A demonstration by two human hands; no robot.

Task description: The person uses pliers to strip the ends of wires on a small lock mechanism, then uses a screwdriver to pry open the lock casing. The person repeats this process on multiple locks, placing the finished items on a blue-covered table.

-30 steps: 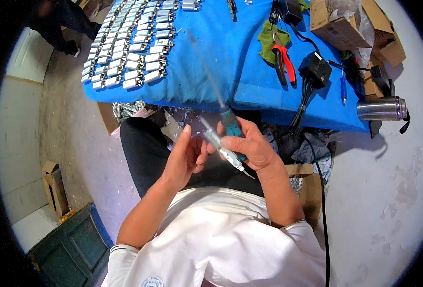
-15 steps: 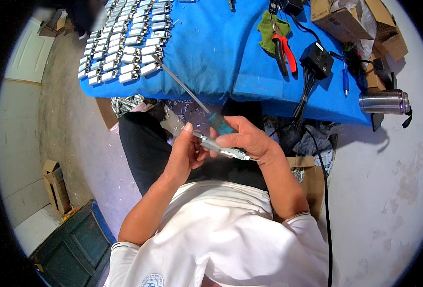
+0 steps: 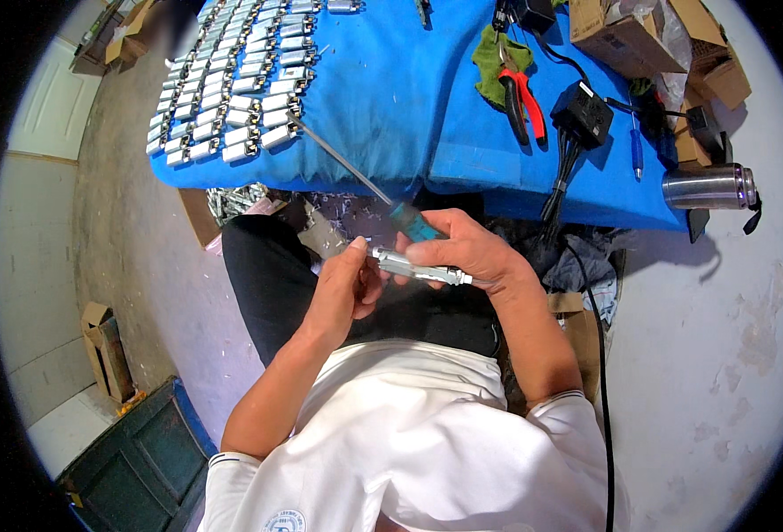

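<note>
My right hand [image 3: 467,253] is closed around a teal-handled screwdriver [image 3: 413,222], whose long shaft points up-left, and also grips a slim silver-and-white part [image 3: 431,273] with a thin lead at its right end. My left hand [image 3: 342,279] is closed, with thumb and fingers pinching that part's left end over my lap. Several rows of small silver metal units [image 3: 258,106] lie on the blue-covered table [image 3: 373,97] in front of me.
Red-black pliers [image 3: 520,106] on a green cloth [image 3: 490,66], a black power box [image 3: 582,115], a pen [image 3: 637,151] and a steel flask [image 3: 706,186] occupy the table's right side, with cardboard boxes [image 3: 622,44] behind. Another box [image 3: 108,350] stands at left.
The screwdriver has tilted further left. The silver part has turned nearly level, and my left hand has moved right to its end. The person at the upper left is mostly out of view.
</note>
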